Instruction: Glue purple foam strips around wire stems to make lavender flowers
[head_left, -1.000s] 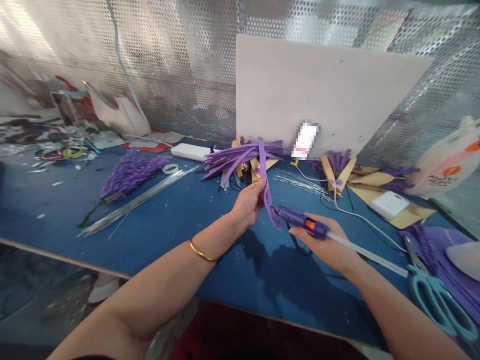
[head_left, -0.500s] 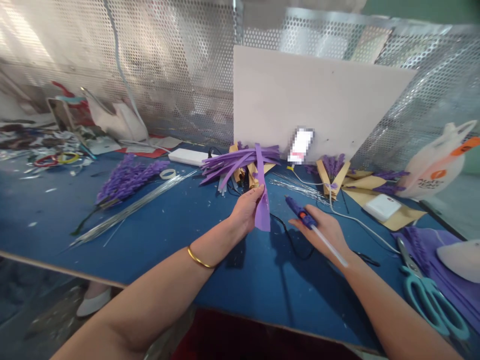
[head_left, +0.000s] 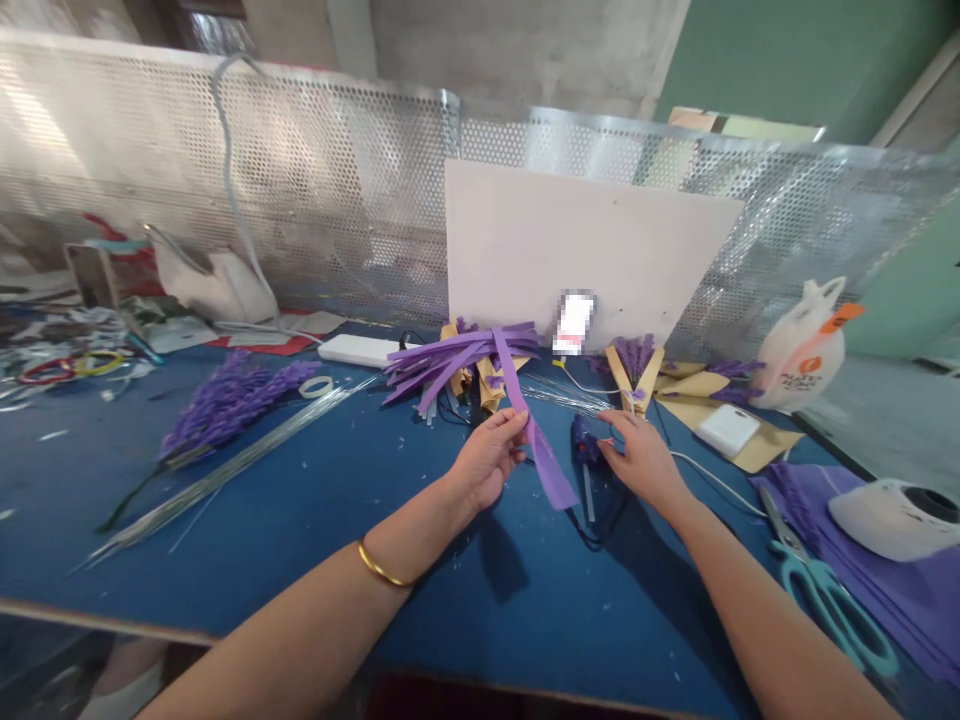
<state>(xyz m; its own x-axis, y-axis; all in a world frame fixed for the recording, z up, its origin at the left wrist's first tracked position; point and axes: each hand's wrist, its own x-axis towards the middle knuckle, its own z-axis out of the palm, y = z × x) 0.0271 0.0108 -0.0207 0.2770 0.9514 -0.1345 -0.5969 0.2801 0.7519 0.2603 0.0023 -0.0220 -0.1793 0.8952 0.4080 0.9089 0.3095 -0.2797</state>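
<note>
My left hand point(head_left: 491, 455) pinches a long purple strip point(head_left: 551, 475) between thumb and fingers; its wide end hangs to the lower right. The strip's other end reaches back to a heap of purple strips point(head_left: 450, 360). On the table to the right lies a dark blue glue gun point(head_left: 583, 440) with a clear glue stick point(head_left: 589, 495) poking out of its back. My right hand point(head_left: 637, 455) is just beside the glue gun, thumb and fingers apart, holding nothing I can see. Thin silvery wires point(head_left: 562, 392) lie behind its fingertips.
On the left are purple lavender stems point(head_left: 225, 405), a wire bundle point(head_left: 232, 475) and a tape roll point(head_left: 316, 387). Teal-handled scissors point(head_left: 832, 600) and purple sheets point(head_left: 892, 590) lie at right. A phone point(head_left: 575, 322) leans on a white board point(head_left: 570, 230); a wrapped bouquet point(head_left: 634, 370) stands nearby.
My right hand has set the glue gun down on the table and let go. My left hand keeps its pinch on the strip, whose free end has swung right. The camera view has tilted up.
</note>
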